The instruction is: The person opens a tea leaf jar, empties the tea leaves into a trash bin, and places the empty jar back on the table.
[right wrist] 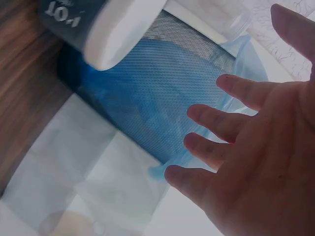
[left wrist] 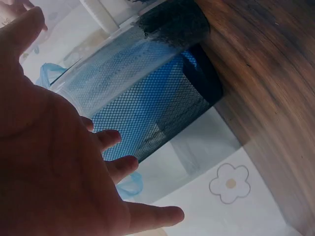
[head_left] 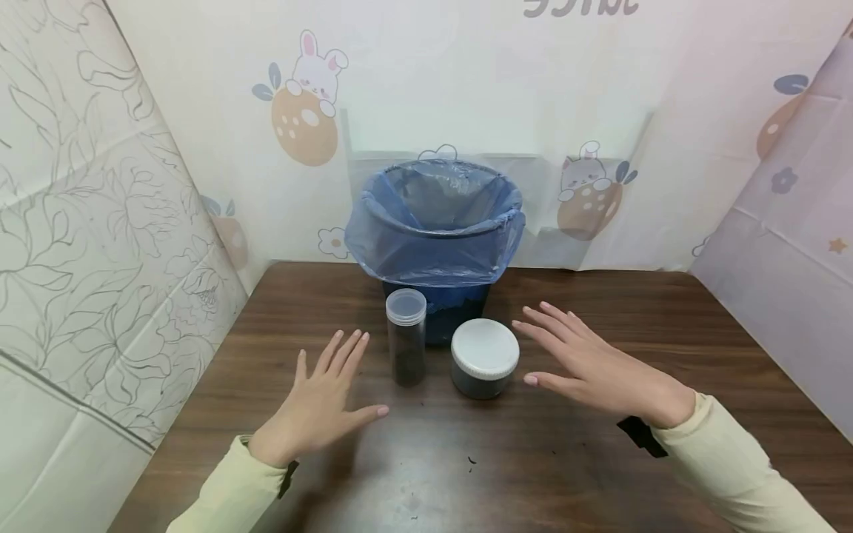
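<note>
My left hand hovers over the table with fingers spread, holding nothing. Just right of it stands a tall clear plastic canister with a translucent lid; dark bits fill its lower part, seen also through the canister wall in the left wrist view. A short dark jar with a wide white lid stands upright beside the canister. To the jar's right, my right hand is held in the air, fingers straight and apart from it. In the right wrist view, pale lettering shows on the jar.
Behind both containers stands a mesh bin lined with a blue plastic bag. A few dark specks lie on the brown wooden table. Printed sheets hang at the back and sides.
</note>
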Demonstrator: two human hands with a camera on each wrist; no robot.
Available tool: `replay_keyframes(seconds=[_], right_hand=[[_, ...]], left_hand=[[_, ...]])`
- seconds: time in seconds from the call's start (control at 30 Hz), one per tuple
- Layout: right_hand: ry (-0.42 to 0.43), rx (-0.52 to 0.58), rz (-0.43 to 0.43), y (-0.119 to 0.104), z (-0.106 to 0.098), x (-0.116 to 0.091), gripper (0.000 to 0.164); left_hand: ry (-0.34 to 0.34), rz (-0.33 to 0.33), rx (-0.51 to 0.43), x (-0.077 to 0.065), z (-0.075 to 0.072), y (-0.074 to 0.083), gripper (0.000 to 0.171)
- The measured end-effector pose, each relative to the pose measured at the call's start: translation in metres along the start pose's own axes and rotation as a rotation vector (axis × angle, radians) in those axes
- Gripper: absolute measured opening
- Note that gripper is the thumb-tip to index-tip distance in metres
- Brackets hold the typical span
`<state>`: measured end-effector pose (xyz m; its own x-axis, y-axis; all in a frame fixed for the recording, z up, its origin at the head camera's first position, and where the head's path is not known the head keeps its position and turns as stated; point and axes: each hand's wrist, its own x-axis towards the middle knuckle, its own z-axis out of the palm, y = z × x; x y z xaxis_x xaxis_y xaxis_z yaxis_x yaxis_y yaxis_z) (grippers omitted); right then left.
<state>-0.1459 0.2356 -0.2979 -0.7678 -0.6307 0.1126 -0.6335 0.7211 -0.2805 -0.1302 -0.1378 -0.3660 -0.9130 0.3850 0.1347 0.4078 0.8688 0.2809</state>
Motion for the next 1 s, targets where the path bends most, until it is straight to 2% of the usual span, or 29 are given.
replay_keyframes(seconds=[0.13, 0.23, 0.37, 0.5, 0.57, 0.73, 0.8, 0.9, 1.0], right_hand=[[-0.026, -0.006, -0.026, -0.005, -0.003, 0.016, 0.066], [-0.063, 0.013, -0.041, -0.009, -0.005, 0.030, 0.067], [-0.112, 0.055, -0.061, -0.015, -0.006, 0.048, 0.068], [-0.138, 0.073, -0.099, -0.021, -0.008, 0.065, 0.069], [-0.152, 0.076, -0.110, -0.025, -0.009, 0.073, 0.070], [-0.209, 0.100, -0.105, -0.036, -0.011, 0.093, 0.070], [-0.219, 0.103, -0.103, -0.040, -0.010, 0.102, 0.070], [-0.229, 0.068, -0.094, -0.045, -0.010, 0.115, 0.068], [-0.218, 0.011, -0.113, -0.049, -0.008, 0.126, 0.066]], left_hand=[[-0.006, 0.015, -0.020, 0.011, 0.003, 0.003, 0.101], [0.029, 0.022, -0.079, 0.021, 0.007, 0.003, 0.099], [0.059, -0.016, -0.242, 0.035, 0.014, 0.004, 0.098], [0.026, -0.111, -0.416, 0.047, 0.021, 0.005, 0.103], [0.018, -0.138, -0.496, 0.053, 0.025, 0.006, 0.107], [0.025, -0.122, -0.656, 0.065, 0.039, 0.004, 0.109], [0.022, -0.118, -0.700, 0.069, 0.044, 0.002, 0.107], [0.000, -0.145, -0.750, 0.072, 0.049, 0.001, 0.101], [-0.014, -0.171, -0.751, 0.074, 0.051, 0.002, 0.094]])
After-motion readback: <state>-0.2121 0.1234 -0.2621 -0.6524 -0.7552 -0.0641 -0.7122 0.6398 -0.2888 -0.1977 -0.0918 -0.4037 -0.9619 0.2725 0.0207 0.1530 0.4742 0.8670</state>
